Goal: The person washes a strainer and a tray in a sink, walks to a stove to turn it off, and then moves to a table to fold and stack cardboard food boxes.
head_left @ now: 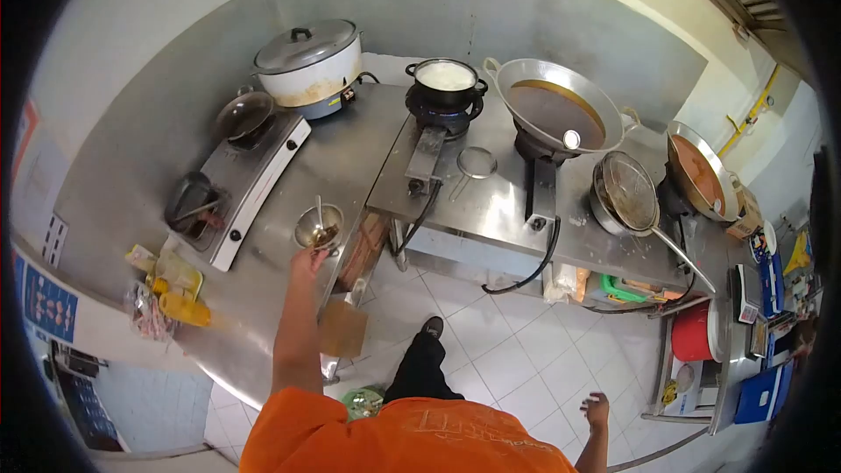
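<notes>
My left hand (308,262) is at the near rim of a small metal bowl (307,231) on the steel counter, its fingers closed at the edge. A spoon (321,210) stands tilted in the bowl beside some dark food. Whether the fingers grip the rim or something small at it is too small to tell. Away from the counters, my right hand (596,406) hangs over the tiled floor at the lower right, fingers apart and curled a little, with nothing in them.
A two-burner stove (263,184) with pans and a large rice cooker (311,61) stand behind the bowl. Yellow bottles (185,307) are at left. Along the right counter are a black pot (445,79), a wok (554,109), a strainer (629,193) and another wok (701,171).
</notes>
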Available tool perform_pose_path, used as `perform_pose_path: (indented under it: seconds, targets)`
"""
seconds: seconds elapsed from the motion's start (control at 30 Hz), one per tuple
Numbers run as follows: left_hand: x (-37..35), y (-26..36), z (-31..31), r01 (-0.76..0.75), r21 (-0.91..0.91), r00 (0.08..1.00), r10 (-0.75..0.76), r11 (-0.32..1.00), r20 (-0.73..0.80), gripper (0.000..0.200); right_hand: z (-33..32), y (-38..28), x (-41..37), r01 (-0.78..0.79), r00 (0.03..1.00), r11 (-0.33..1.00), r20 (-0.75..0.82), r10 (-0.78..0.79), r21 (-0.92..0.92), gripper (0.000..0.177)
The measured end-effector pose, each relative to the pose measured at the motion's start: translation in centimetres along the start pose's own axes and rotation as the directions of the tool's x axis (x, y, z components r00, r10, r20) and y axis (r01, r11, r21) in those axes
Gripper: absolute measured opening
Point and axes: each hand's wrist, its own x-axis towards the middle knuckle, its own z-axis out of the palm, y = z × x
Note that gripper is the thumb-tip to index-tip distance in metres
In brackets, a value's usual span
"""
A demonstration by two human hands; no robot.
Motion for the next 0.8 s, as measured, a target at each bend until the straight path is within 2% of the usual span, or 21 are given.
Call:
perform_pose_path:
  seconds: [0.03,0.1,0.13,0.17,0.23,0.27,0.3,0.33,0.37,0.4,0.43,0.5,0.57,0.6,0.63,0.67,0.7,0.73,0.77,0.8]
  targets:
    - [1.4,-0.3,1.3,0.007,0.003,1.000,-0.007,1.000,0.009,0.022,1.8,-2.3,0.3,-0.004,1.000,1.000,-0.010,0.004,0.004,0.030]
    - [4.6,-0.9,5.1,-0.037,0.061,0.997,0.033,0.997,0.063,0.019,5.3,-6.4,1.7,0.116,0.991,0.993,0.071,-0.116,-0.007,0.032]
    - [9.8,-3.3,3.2,-0.424,0.304,0.881,0.310,0.853,0.357,0.017,7.1,-8.1,1.9,0.116,0.986,0.993,0.126,-0.112,-0.026,0.032]
    - [11.2,-3.5,4.4,-0.418,0.294,0.881,0.304,0.860,0.362,0.017,8.4,-8.9,2.0,0.113,0.978,0.992,0.184,-0.101,-0.054,0.032]
    - [12.1,-4.0,7.1,-0.594,0.543,0.796,0.533,0.594,0.288,0.020,10.8,-8.7,2.1,0.043,0.971,0.998,0.235,-0.033,-0.039,0.031]
    - [12.2,-4.2,8.6,-0.590,0.535,0.799,0.530,0.605,0.284,0.020,11.6,-6.9,2.5,-0.049,0.954,0.997,0.299,0.027,0.067,0.031]
    - [11.8,-4.8,10.4,-0.386,0.417,0.920,0.379,0.823,0.104,0.022,12.1,-5.6,3.1,-0.147,0.927,0.975,0.368,0.077,0.166,0.031]
    - [11.6,-5.4,12.4,-0.155,0.244,0.985,0.169,0.957,-0.039,0.024,12.7,-6.2,2.6,-0.176,0.922,0.982,0.361,0.137,0.076,0.031]
    - [11.5,-6.3,14.4,0.085,0.041,0.988,-0.079,0.996,-0.134,0.025,13.3,-6.8,1.3,-0.212,0.916,0.977,0.347,0.203,-0.011,0.032]
    - [11.3,-7.7,16.0,0.191,0.047,0.981,-0.192,0.980,0.031,0.027,13.6,-7.1,0.1,-0.204,0.918,0.976,0.329,0.220,-0.083,0.031]
    - [10.6,-9.4,17.6,0.294,0.074,0.934,-0.302,0.953,0.188,0.029,13.4,-7.4,-0.8,-0.225,0.916,0.971,0.323,0.238,-0.078,0.031]
    - [8.0,-10.1,22.4,0.378,0.194,0.864,-0.420,0.905,0.276,0.031,14.0,-8.1,-2.8,-0.260,0.910,0.949,0.283,0.303,-0.179,0.031]
    - [8.0,-11.5,25.0,0.346,0.224,0.870,-0.400,0.911,0.286,0.031,14.7,-7.6,-4.0,-0.315,0.894,0.919,0.251,0.371,-0.238,0.027]
    - [8.2,-11.9,25.7,0.308,0.231,0.876,-0.370,0.923,0.310,0.031,14.1,-4.0,-3.3,-0.130,0.915,0.958,0.342,0.216,-0.257,0.025]
    - [9.9,-13.1,25.4,0.307,0.231,0.874,-0.369,0.923,0.315,0.031,14.0,-4.5,-3.2,0.064,0.902,0.965,0.428,0.053,-0.256,0.023]
    - [11.3,-14.4,25.1,0.252,0.300,0.890,-0.342,0.920,0.302,0.031,13.9,-4.9,-3.3,-0.006,0.934,0.972,0.346,0.090,-0.237,0.020]
    - [12.3,-15.6,25.0,0.196,0.371,0.903,-0.314,0.908,0.292,0.030,14.1,-6.2,-3.3,-0.007,0.937,0.973,0.339,0.087,-0.231,0.020]
    - [11.7,-15.5,25.8,0.193,0.377,0.899,-0.316,0.906,0.302,0.030,14.3,-6.7,-3.3,-0.164,0.940,0.977,0.278,0.197,-0.138,0.020]
    - [10.7,-14.8,26.7,0.242,0.326,0.915,-0.326,0.914,0.236,0.028,14.7,-7.2,-3.3,-0.312,0.922,0.950,0.232,0.310,-0.030,0.020]
    - [10.1,-14.5,27.2,0.287,0.273,0.926,-0.339,0.918,0.166,0.027,14.9,-10.0,-4.0,-0.344,0.919,0.933,0.168,0.358,-0.108,0.019]
